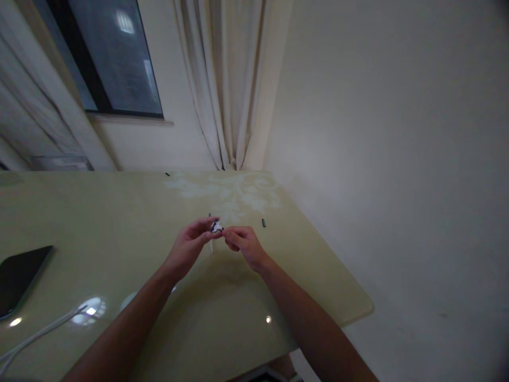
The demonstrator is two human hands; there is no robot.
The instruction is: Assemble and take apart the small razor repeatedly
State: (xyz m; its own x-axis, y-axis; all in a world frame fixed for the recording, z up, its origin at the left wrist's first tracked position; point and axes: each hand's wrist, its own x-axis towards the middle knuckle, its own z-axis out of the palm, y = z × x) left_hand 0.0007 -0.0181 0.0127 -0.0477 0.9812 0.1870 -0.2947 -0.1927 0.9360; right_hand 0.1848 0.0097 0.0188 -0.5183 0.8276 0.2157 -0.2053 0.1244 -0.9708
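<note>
A small white and black object (216, 227), too small for me to tell its kind, sits between the thumb and fingers of my left hand (191, 244). My right hand (245, 246) is closed in a pinch at the object's right end, and what its fingertips hold is hidden. Both hands are raised over the middle of the table. Below and behind my left fingers, part of a thin white stick-like thing (211, 247) shows. To the right of my right hand lies a small dark rectangular piece (263, 223).
The pale glossy table (318, 286) has its right edge along the wall. Another small dark piece (167, 174) is at the far edge. A dark flat tablet-like device (24, 273) lies at the left, with a white cable (43, 330) in front. Curtains (226, 85) hang behind.
</note>
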